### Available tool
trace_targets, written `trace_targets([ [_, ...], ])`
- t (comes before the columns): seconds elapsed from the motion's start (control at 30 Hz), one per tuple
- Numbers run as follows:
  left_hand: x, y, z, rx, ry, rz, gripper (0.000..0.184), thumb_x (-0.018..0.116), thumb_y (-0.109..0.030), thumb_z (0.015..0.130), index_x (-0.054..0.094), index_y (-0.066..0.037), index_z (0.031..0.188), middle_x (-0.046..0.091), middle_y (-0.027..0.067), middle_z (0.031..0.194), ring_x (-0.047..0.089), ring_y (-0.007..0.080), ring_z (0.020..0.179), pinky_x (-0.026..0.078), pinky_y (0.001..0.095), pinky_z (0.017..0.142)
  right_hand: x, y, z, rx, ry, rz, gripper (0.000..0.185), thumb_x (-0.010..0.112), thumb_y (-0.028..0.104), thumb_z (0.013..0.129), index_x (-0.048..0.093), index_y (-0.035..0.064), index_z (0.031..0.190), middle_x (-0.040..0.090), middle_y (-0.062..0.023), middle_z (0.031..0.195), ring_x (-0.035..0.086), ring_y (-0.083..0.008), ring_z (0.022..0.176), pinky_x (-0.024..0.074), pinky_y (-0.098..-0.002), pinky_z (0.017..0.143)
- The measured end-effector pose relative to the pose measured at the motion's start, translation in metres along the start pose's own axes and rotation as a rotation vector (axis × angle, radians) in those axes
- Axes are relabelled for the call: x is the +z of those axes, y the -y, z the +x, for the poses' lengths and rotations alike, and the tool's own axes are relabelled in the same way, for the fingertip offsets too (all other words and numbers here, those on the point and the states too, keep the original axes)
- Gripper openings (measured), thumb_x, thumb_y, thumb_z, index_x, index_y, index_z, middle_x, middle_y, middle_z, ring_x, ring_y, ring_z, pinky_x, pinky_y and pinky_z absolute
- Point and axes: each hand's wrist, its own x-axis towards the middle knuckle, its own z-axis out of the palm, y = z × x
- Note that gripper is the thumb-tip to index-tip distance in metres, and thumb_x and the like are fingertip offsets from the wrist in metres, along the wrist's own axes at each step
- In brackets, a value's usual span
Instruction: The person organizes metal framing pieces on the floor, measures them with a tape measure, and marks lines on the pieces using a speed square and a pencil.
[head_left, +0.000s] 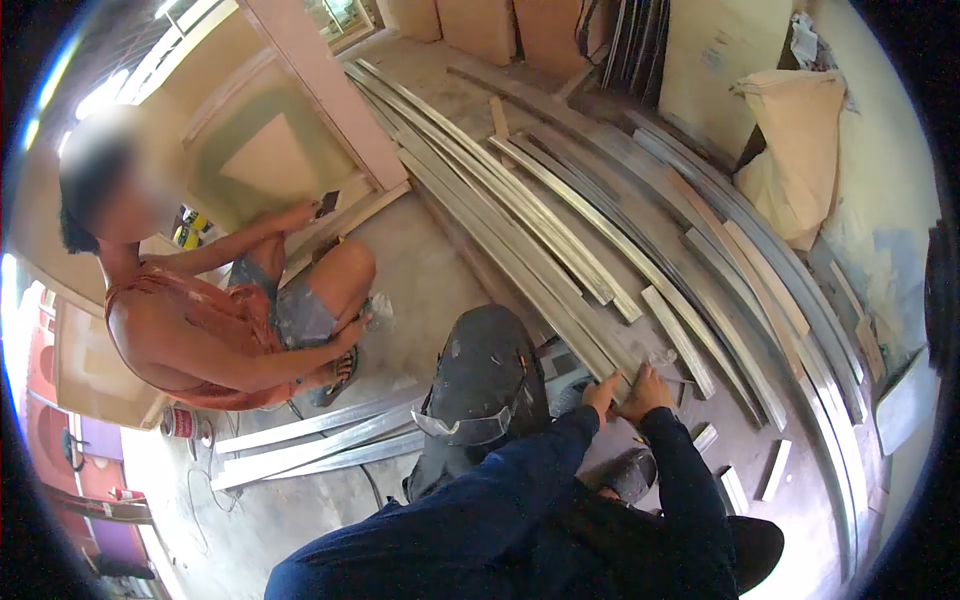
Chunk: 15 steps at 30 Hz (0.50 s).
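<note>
Long metal channels (500,240) run across the floor from the upper left toward my hands. My left hand (601,396) has its fingers closed on the near end of one metal channel. Beside it, almost touching, my right hand (648,394) is closed at the same end, with the thumb on top. A dark knee (488,365) with clear safety glasses (465,428) on it is just left of my hands. A shoe (631,475) shows below them.
A co-worker (200,320) squats at the left beside a wooden frame (330,90). More metal strips (320,440) lie at the lower left, near a wire spool (182,424). Short offcuts (776,470) lie at the right; a tan sack (795,150) stands by the wall.
</note>
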Motion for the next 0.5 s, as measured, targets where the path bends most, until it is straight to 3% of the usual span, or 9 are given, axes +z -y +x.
trace_targets([
  [0.13,-0.007,-0.002,0.009,0.044,-0.014,0.061,0.054,0.065,-0.053,0.077,0.059,-0.009,0.107,0.054,0.0027,0.079,0.045,0.0153,0.06,0.037,0.0319,0.052,0.002,0.008,0.016,0.039,0.065,0.013,0.113,0.082,0.048,0.044,0.032,-0.009,0.128,0.049,-0.027,0.12,0.049,-0.0386,0.113,0.0425,-0.0401,0.095],
  [0.27,-0.015,0.012,0.041,0.054,0.061,-0.044,0.055,0.064,-0.053,0.078,0.054,-0.009,0.111,0.05,0.0023,0.074,0.043,0.0153,0.057,0.036,0.0318,0.051,-0.007,0.018,0.017,0.008,0.065,-0.056,0.106,0.079,0.046,0.049,0.032,-0.0085,0.127,0.049,-0.0267,0.119,0.05,-0.0377,0.112,0.0424,-0.0399,0.095],
  [0.37,-0.019,0.001,0.031,0.053,0.121,-0.024,0.058,0.064,-0.052,0.079,0.05,-0.009,0.115,0.051,0.0032,0.079,0.045,0.0147,0.062,0.037,0.0323,0.052,0.001,0.017,0.028,0.036,0.085,-0.047,0.103,0.077,0.045,0.05,0.033,-0.0081,0.127,0.05,-0.0256,0.117,0.051,-0.0372,0.111,0.0427,-0.04,0.094],
  [0.43,-0.019,-0.001,0.025,0.06,0.085,0.011,0.053,0.059,-0.035,0.086,0.043,-0.007,0.128,0.053,0.007,0.118,0.05,0.0231,0.104,0.042,0.0375,0.086,0.014,0.011,0.033,0.069,0.12,-0.035,0.103,0.076,0.045,0.05,0.033,-0.0079,0.127,0.05,-0.0249,0.116,0.051,-0.037,0.11,0.0427,-0.04,0.094],
  [0.5,-0.019,-0.001,0.027,0.068,0.074,-0.01,0.053,0.059,-0.035,0.086,0.042,-0.007,0.128,0.053,0.0071,0.118,0.051,0.0234,0.102,0.043,0.0374,0.085,0.019,0.011,0.033,0.026,0.026,-0.072,0.102,0.076,0.046,0.05,0.034,-0.0073,0.127,0.05,-0.0242,0.117,0.052,-0.0369,0.108,0.0436,-0.0397,0.092],
])
